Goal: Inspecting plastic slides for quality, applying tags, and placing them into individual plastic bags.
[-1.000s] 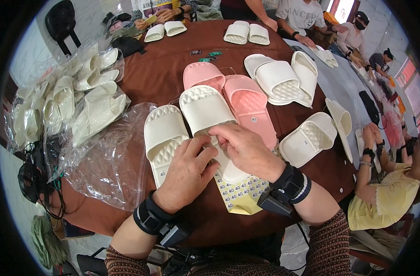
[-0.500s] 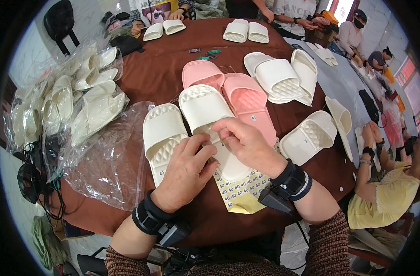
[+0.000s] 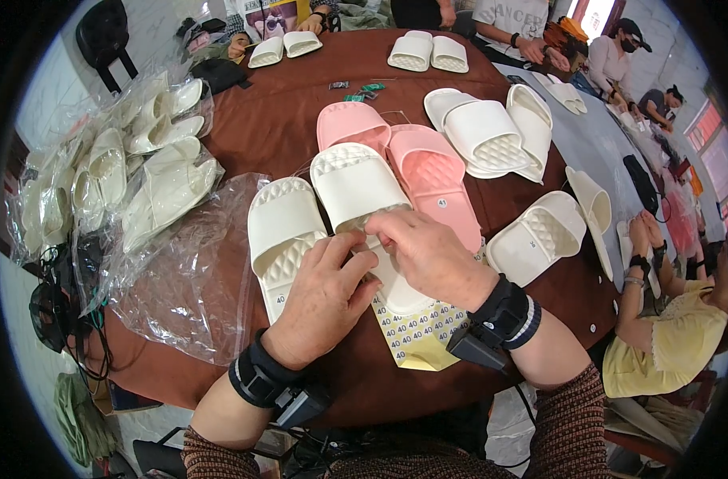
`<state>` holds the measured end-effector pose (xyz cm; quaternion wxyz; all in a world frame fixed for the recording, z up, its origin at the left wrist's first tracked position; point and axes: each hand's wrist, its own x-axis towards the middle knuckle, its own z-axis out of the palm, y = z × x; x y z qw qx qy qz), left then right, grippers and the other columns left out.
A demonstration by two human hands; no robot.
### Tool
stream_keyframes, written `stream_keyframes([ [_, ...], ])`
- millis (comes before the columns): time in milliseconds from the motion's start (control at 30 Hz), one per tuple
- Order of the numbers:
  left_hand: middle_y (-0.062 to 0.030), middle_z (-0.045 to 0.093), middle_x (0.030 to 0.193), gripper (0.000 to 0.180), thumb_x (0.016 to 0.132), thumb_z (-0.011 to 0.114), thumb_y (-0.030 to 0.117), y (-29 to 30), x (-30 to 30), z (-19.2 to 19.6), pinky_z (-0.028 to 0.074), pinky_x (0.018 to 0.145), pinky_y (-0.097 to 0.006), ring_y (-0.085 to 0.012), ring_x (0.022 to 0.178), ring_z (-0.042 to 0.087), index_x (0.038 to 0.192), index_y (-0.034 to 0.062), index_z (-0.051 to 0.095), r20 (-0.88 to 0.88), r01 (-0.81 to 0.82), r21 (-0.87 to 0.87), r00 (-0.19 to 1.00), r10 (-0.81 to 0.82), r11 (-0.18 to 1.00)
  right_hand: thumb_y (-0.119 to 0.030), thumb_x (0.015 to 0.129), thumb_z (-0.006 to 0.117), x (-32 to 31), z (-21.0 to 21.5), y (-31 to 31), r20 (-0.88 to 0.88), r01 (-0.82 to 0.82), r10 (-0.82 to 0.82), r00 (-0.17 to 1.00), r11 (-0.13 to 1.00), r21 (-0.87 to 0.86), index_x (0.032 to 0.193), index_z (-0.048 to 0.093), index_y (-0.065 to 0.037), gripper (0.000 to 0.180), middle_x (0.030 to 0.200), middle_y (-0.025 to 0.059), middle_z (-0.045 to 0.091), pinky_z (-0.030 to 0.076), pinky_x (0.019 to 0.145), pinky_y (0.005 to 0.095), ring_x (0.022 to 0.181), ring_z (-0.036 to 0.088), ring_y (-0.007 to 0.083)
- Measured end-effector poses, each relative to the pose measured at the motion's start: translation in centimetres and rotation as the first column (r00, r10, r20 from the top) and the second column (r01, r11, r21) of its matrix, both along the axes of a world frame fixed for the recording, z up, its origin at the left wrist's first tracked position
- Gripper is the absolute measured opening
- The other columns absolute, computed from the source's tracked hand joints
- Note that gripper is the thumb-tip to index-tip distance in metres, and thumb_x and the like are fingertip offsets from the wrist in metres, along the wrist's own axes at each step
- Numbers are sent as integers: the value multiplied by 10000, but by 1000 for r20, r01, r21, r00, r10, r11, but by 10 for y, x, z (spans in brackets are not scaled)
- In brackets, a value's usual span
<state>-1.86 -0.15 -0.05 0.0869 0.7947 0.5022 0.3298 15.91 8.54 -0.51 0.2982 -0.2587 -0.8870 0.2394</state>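
Note:
A white slide slipper (image 3: 352, 180) lies in front of me, its toe pointing away and its heel over a yellow-backed sheet of printed stickers (image 3: 418, 335). My right hand (image 3: 440, 259) is over its footbed, fingers bent down together just below the strap. Close beside it, my left hand (image 3: 326, 291) has its fingers curled toward the thumb at the slipper's left edge. Whatever either hand pinches is too small or hidden to make out. To the left lies a matching white slipper (image 3: 282, 215) with a small round sticker on its heel, partly covered by my left hand.
A pink slipper pair (image 3: 440, 191) touches the white one's far side. More white slippers (image 3: 492, 136) stand to the right. Bagged slippers (image 3: 108, 172) and a loose clear plastic bag (image 3: 184, 279) cover the left of the brown tablecloth (image 3: 284, 108). Co-workers sit around the table.
My right hand has turned slightly, its fingers dipping lower against the footbed and its back facing up more. The left hand has hardly moved.

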Motion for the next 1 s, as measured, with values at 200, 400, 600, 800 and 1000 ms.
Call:
stream_keyframes([
  [200, -137, 559, 1169, 276, 768, 724, 63, -1, 0, 1, 442, 905, -416, -351, 1056, 536, 1012, 54, 597, -7, -7, -11, 1000, 7, 1000, 52, 788, 551, -1, -2, -3, 50, 5, -9, 999, 996, 84, 1070, 521, -59, 305, 992, 134, 606, 472, 820, 433, 975, 592, 352],
  [400, -138, 558, 1176, 273, 771, 725, 68, -1, 0, 1, 438, 914, -416, -350, 1066, 534, 1012, 55, 597, -5, -4, -19, 1000, 4, 1000, 45, 774, 569, -2, -7, -3, 58, 38, -45, 997, 992, 117, 1070, 510, -48, 315, 972, 142, 603, 472, 807, 444, 960, 595, 357],
  [600, -138, 556, 1175, 290, 771, 728, 73, -1, -1, 0, 443, 913, -413, -349, 1068, 537, 1029, 58, 596, -8, -5, -9, 1000, 4, 1000, 40, 808, 551, -2, -11, -1, -30, 90, -89, 996, 996, 30, 1037, 514, -49, 249, 918, 144, 606, 476, 751, 459, 884, 603, 374],
  [800, -140, 556, 1174, 290, 773, 730, 79, -1, -1, 0, 445, 912, -415, -351, 1062, 540, 1030, 59, 598, -1, -11, -5, 1000, 11, 1000, 43, 821, 538, 2, -3, 3, -75, 34, -47, 996, 986, -163, 1033, 524, -51, 232, 889, 141, 614, 482, 712, 442, 846, 608, 364],
  [1000, -139, 556, 1179, 292, 772, 730, 75, -1, -1, 0, 443, 913, -418, -351, 1066, 538, 1031, 58, 596, -12, -3, -9, 1000, 2, 1000, 51, 822, 527, -1, -4, 2, -111, -14, 8, 994, 999, -51, 1013, 529, -55, 218, 868, 129, 605, 484, 712, 436, 840, 608, 351],
])
